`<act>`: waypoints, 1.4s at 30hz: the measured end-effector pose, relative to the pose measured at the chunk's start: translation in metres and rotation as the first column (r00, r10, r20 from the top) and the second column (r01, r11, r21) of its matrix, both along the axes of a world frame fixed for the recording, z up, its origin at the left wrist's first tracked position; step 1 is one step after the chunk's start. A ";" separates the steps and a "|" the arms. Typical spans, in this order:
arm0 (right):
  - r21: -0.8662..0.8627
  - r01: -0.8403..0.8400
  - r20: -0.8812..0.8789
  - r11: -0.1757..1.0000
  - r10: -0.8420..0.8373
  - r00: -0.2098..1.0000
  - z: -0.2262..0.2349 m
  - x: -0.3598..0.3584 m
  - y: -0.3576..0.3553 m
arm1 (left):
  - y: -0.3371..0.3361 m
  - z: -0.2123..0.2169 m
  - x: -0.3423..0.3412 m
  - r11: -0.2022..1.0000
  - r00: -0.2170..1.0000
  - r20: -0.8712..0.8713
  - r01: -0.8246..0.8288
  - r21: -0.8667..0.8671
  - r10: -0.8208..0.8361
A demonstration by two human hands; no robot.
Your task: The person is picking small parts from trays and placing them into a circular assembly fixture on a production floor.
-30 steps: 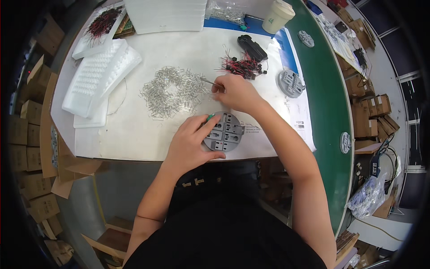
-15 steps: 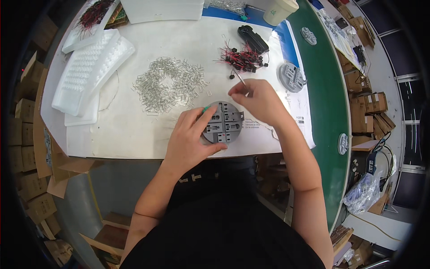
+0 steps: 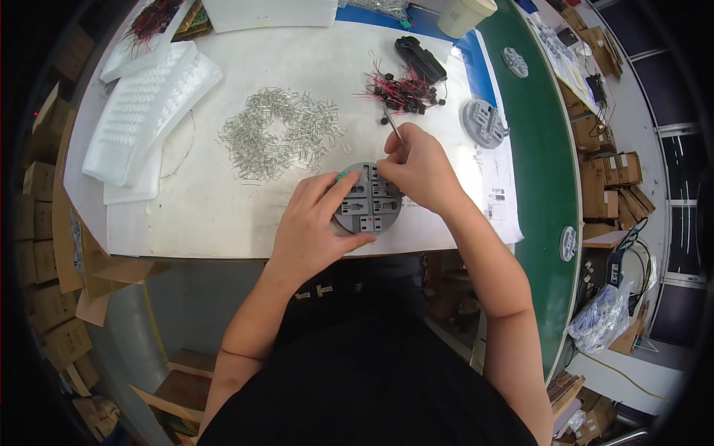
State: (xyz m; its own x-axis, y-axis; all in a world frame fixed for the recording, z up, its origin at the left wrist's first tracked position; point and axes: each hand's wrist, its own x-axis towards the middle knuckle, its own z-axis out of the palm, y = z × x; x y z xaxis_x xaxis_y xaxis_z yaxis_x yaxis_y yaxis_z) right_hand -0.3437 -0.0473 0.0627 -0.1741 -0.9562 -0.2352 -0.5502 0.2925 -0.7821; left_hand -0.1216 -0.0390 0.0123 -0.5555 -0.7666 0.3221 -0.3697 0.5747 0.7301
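Pale worktop (image 3: 201,219): left hand (image 3: 310,212) partly hides grey disc (image 3: 375,204).

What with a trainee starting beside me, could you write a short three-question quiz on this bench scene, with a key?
1. True or false: the left hand touches the round grey disc.
2. Which hand holds the thin metal tool? (a) left (b) right (c) neither
3. Fill in: from the person's view, the pile of small metal pieces lies to the ____ of the red-wired parts.

Key:
1. True.
2. b, the right hand.
3. left.
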 end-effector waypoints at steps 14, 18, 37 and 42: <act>-0.007 -0.065 -0.181 0.998 0.063 0.981 0.010 0.012 0.001 | -0.001 -0.001 0.001 0.999 1.000 -0.005 0.008 -0.037 -0.009; 0.044 -0.071 -0.071 0.997 0.074 0.995 0.008 0.006 -0.001 | -0.001 -0.001 0.000 0.999 1.000 -0.005 0.008 -0.038 -0.008; -0.250 -0.362 -0.625 0.898 0.136 0.769 -0.019 0.005 0.068 | -0.009 0.007 0.002 0.996 0.996 -0.010 0.088 0.000 -0.088; -0.386 -0.315 -0.476 0.867 0.105 0.873 -0.039 -0.002 0.074 | -0.014 0.001 -0.005 0.998 0.998 -0.047 0.038 0.049 -0.035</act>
